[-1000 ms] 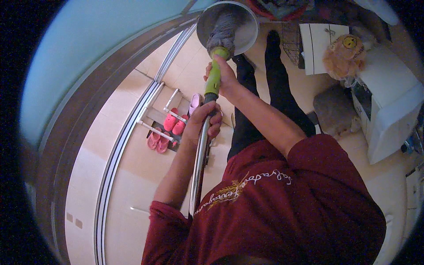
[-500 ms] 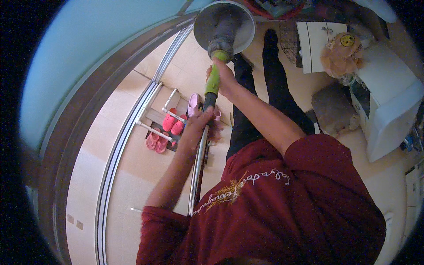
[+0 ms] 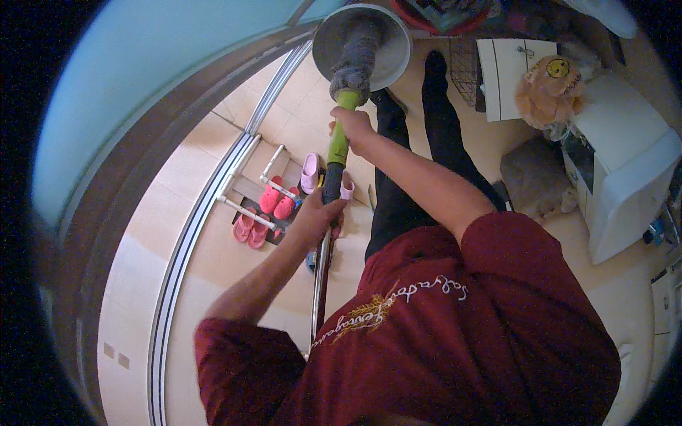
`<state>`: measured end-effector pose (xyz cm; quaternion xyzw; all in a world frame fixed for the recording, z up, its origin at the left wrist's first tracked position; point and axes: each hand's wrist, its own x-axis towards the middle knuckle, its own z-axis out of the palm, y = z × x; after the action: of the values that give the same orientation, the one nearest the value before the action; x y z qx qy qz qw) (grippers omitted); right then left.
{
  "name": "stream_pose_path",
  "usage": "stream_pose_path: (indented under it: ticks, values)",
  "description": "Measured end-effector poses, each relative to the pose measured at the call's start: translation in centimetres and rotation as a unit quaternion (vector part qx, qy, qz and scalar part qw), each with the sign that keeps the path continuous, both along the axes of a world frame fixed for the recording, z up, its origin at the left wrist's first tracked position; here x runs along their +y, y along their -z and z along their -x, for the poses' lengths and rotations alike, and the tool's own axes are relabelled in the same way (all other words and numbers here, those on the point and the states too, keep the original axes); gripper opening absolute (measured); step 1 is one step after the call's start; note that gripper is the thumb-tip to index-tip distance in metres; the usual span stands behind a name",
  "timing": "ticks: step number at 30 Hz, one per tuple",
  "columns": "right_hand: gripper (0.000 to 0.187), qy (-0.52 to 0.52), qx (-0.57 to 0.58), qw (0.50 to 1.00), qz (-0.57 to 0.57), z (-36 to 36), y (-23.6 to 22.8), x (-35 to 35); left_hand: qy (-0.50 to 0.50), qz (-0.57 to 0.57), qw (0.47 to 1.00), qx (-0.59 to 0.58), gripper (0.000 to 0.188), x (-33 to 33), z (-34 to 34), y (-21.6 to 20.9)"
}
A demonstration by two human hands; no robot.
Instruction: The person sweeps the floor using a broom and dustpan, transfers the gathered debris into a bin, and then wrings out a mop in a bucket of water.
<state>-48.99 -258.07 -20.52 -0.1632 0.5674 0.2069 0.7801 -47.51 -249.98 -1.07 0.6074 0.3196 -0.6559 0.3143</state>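
A twist mop with a grey mop head (image 3: 355, 60), a green sleeve (image 3: 338, 148) and a metal pole (image 3: 322, 277) slants across the view. Its head end dips into a round pale bucket (image 3: 398, 53) at the top. My right hand (image 3: 353, 129) is closed around the upper end of the green sleeve, just below the mop head. Lower down, my left hand (image 3: 316, 214) wraps the pole at the dark grip (image 3: 331, 183). What lies at the bottom of the bucket is hard to make out.
Pink clogs and sandals (image 3: 278, 201) sit by a white pipe rack (image 3: 245, 174) on the left, beside a sliding-door track (image 3: 186, 259). A white cabinet (image 3: 501, 82), an orange plastic bag (image 3: 547, 92) and a white basin-like fixture (image 3: 625, 195) stand at right. A red basin (image 3: 447, 27) is at the top.
My left hand has slid slightly down and left along the pole, and its elbow has swung outward. My right hand has shifted slightly, still gripping the green sleeve. More of the mop head shows.
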Motion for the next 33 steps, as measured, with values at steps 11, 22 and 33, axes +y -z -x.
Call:
stream_pose_path:
  ticks: [11, 22, 33]
  values:
    - [0.024, 0.081, 0.025, 0.995, -0.06, -0.5, 1.0, -1.1, -0.147, 0.048, 0.987, -0.053, 0.023, -1.6, 0.1, -0.2]
    - [0.032, 0.268, -0.081, 0.922, -0.266, 0.1, -4.6, -2.3, -0.676, 0.201, 0.704, 0.078, 0.026, -2.4, 2.9, -0.4]
    - [0.022, 0.147, -0.053, 0.937, -0.313, 0.3, -2.6, -2.0, -0.396, 0.098, 0.91, 0.073, 0.017, -1.5, 1.1, -1.2]
